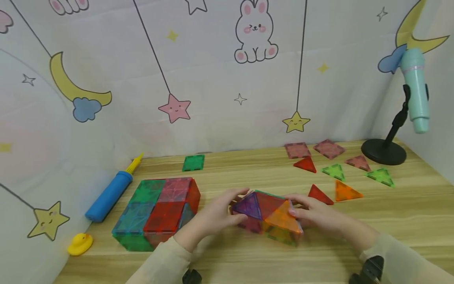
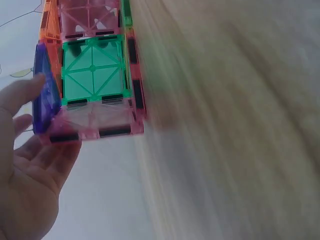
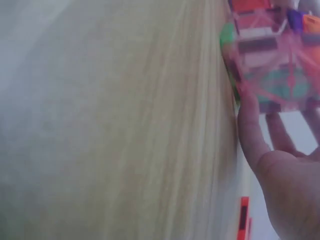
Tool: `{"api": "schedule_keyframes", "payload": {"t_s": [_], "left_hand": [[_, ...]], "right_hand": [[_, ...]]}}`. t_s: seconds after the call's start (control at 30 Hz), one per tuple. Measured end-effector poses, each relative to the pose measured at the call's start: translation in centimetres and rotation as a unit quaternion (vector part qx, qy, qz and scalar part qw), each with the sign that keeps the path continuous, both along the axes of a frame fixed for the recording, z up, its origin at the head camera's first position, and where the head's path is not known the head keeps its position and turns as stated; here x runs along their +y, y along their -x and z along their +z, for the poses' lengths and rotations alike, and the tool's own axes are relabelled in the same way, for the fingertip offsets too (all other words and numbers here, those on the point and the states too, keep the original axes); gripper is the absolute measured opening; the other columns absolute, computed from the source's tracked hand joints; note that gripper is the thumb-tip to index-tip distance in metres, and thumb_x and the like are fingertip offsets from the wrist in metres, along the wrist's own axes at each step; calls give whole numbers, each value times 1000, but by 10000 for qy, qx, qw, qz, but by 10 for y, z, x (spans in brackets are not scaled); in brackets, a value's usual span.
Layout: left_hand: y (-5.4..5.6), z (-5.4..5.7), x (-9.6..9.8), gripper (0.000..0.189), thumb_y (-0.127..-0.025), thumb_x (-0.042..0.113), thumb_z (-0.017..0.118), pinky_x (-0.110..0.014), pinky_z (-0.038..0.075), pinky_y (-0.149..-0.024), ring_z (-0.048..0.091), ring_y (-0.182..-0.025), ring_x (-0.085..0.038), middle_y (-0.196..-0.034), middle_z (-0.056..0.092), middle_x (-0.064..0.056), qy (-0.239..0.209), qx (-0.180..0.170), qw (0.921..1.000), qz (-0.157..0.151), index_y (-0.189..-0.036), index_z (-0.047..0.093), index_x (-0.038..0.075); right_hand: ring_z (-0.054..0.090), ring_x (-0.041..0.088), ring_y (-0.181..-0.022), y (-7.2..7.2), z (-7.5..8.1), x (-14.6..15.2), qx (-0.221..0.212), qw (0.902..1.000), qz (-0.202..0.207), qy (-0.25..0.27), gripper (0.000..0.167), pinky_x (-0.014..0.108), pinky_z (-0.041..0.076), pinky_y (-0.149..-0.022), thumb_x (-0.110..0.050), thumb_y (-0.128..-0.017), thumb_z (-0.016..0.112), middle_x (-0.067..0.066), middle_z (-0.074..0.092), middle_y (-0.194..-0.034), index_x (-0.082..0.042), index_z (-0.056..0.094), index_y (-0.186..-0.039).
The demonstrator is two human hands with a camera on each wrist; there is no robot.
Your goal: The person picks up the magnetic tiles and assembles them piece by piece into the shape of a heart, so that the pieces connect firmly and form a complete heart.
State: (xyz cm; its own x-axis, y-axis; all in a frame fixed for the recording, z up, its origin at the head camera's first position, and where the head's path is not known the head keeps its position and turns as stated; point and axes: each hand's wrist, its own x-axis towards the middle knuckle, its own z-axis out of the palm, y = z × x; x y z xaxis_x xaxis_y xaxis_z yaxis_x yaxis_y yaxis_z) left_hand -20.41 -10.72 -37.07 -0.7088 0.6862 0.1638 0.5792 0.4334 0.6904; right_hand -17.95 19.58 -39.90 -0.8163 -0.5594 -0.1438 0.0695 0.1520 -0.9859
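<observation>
Both hands hold a small structure of see-through magnetic tiles point(image 1: 280, 217) at the front middle of the table. Purple and orange triangles and a red tile show on its upper side; in the left wrist view a green square tile point(image 2: 92, 70) lies inside its frame. My left hand point(image 1: 220, 213) grips the left end, thumb by the purple triangle point(image 2: 46, 95) and fingers behind and below. At the other end, my right hand point(image 1: 315, 215) holds the structure beside the orange triangle point(image 1: 283, 217). A clear pink tile point(image 3: 280, 75) faces that hand in the right wrist view.
A larger magnetic-tile block point(image 1: 156, 209) stands to the left, near a blue pump point(image 1: 110, 197) and a yellow rubber duck point(image 1: 80, 244). Loose red triangles point(image 1: 306, 164), green triangles point(image 1: 334, 171) and pink tiles point(image 1: 297, 150) lie at right. Behind them stands a microphone point(image 1: 415, 90).
</observation>
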Motion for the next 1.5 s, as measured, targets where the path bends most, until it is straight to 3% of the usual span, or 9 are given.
{"api": "schedule_keyframes", "payload": {"t_s": [0.13,0.27,0.47,0.7,0.8,0.87,1.03,1.33,1.5], "left_hand": [[1,0,-3,55,-86,9,68,-42,45,-91,54,-110,-25,-131,50,-14,165,518,9967,595,-136,45,2],[-2,3,-10,60,-87,23,69,-45,39,-98,45,-123,-27,-135,47,-11,399,486,9932,976,-139,43,9],[-9,13,-21,82,-81,49,69,-48,34,-102,34,-132,-26,-145,36,-5,810,166,9916,999,-146,32,17],[-17,35,-54,82,-80,45,71,-48,34,-102,37,-130,-21,-144,39,2,1040,-56,9906,886,-147,32,19],[-16,42,-73,84,-78,51,71,-51,33,-101,37,-130,-25,-143,40,-2,1395,60,9863,877,-146,34,18],[-15,44,-86,86,-77,55,70,-54,31,-102,36,-130,-29,-142,40,-5,1614,139,9824,935,-145,36,16],[-10,42,-112,86,-77,54,70,-61,25,-101,33,-130,-36,-143,39,-12,1793,390,9757,1196,-143,38,11],[-8,33,-124,90,-75,51,73,-69,18,-98,25,-131,-43,-147,32,-13,1704,162,9775,1234,-146,34,13],[-10,31,-126,94,-69,57,75,-70,18,-96,24,-129,-42,-147,31,-12,1860,325,9731,1322,-145,36,15]], "right_hand": [[55,30,-103,-1,-2,-3,195,9995,186,-142,61,40,52,-78,-19,-97,53,28,38,-130,4,23,-144],[60,33,-97,0,-2,-11,369,9977,473,-325,69,42,52,-75,-18,-93,60,26,40,-128,-7,19,-149],[63,30,-92,7,-1,-33,169,9971,573,-471,98,40,53,-74,-19,-83,73,27,21,-147,-20,4,-152],[62,24,-71,16,1,-67,714,9896,671,-1051,109,34,51,-64,-25,-77,79,26,19,-149,-18,0,-152],[62,25,-81,20,1,-81,960,9866,594,-1177,109,36,51,-69,-28,-76,80,25,24,-147,-18,3,-152],[59,29,-99,22,0,-90,1119,9847,560,-1214,109,41,48,-82,-30,-75,80,23,28,-146,-17,4,-152],[36,33,-129,28,1,-112,1417,9796,516,-1325,110,51,27,-104,-32,-73,81,20,35,-144,-15,6,-152],[36,36,-129,26,-1,-154,1567,9785,228,-1325,106,52,26,-105,-27,-73,81,22,35,-142,-8,11,-150],[33,35,-131,20,-1,-182,1578,9790,14,-1290,106,50,26,-106,-29,-74,81,23,28,-146,-5,10,-149]]}}
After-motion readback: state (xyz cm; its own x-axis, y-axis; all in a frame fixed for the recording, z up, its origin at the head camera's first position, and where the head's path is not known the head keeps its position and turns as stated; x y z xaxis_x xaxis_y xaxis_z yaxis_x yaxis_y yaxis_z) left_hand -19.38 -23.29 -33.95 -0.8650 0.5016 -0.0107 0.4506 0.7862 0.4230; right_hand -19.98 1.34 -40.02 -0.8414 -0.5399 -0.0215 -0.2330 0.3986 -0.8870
